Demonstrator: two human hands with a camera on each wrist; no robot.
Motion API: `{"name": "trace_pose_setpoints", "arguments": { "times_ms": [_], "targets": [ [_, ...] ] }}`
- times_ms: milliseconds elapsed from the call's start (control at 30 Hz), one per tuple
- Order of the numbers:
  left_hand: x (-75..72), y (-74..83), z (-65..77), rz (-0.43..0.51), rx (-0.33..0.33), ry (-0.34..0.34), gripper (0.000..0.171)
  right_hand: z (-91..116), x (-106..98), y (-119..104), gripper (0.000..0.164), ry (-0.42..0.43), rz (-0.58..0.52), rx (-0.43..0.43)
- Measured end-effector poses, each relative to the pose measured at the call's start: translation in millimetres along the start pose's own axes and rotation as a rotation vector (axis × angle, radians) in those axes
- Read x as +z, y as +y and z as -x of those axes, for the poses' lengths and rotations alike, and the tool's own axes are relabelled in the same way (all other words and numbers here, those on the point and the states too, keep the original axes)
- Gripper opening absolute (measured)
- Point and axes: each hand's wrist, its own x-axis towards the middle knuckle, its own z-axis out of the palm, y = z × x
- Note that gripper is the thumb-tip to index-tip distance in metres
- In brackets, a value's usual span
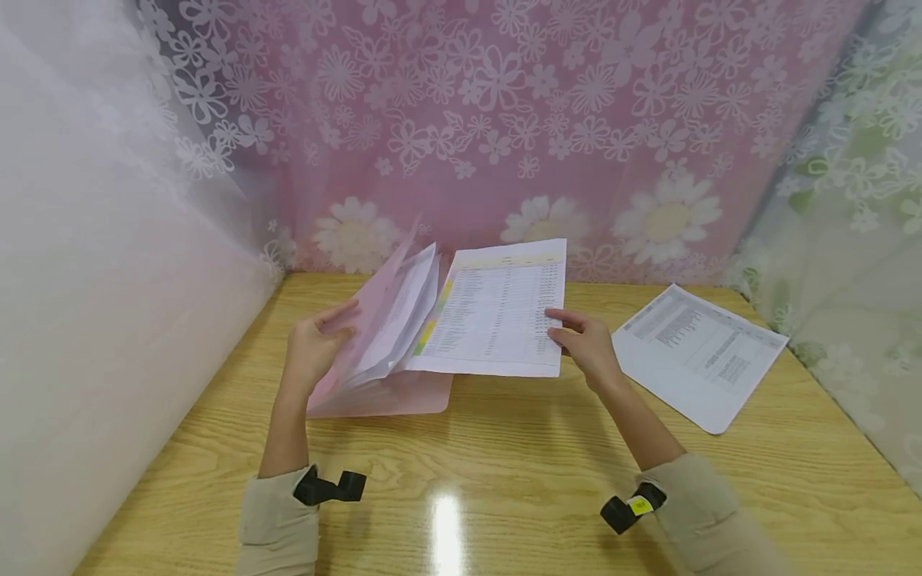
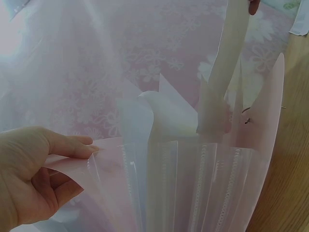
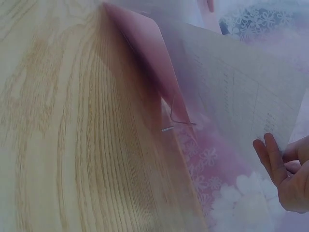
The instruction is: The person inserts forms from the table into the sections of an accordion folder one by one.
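Note:
A pink expanding file folder [image 1: 425, 396] stands partly spread on the wooden table. My left hand [image 1: 308, 352] pinches its left cover between thumb and fingers. Inside, several clear pockets [image 2: 186, 188] show in the left wrist view, with white papers [image 1: 399, 312] in some of them. My right hand [image 1: 592, 352] pinches the right edge of a printed sheet [image 1: 504, 312] with a table of rows and a coloured strip at its left. That sheet's left end is at the folder's opening; how far it reaches inside is hidden. The right wrist view shows the sheet's back [image 3: 231, 72].
Another printed sheet [image 1: 702, 352] lies on the table [image 1: 461, 456] at the right. A flowered pink curtain [image 1: 461, 120] hangs along the back, with a white wall covering [image 1: 108, 280] on the left and a floral one [image 1: 857, 240] on the right.

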Motion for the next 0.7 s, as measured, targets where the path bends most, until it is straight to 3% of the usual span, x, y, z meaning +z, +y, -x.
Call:
{"name": "trace_pose_setpoints", "arguments": {
  "times_ms": [700],
  "targets": [
    [-0.5,2.3,2.1,0.015,0.019,0.002,0.037,-2.6,24.6,-0.7,0.036,-0.097,0.011,0.013]
  ]
}}
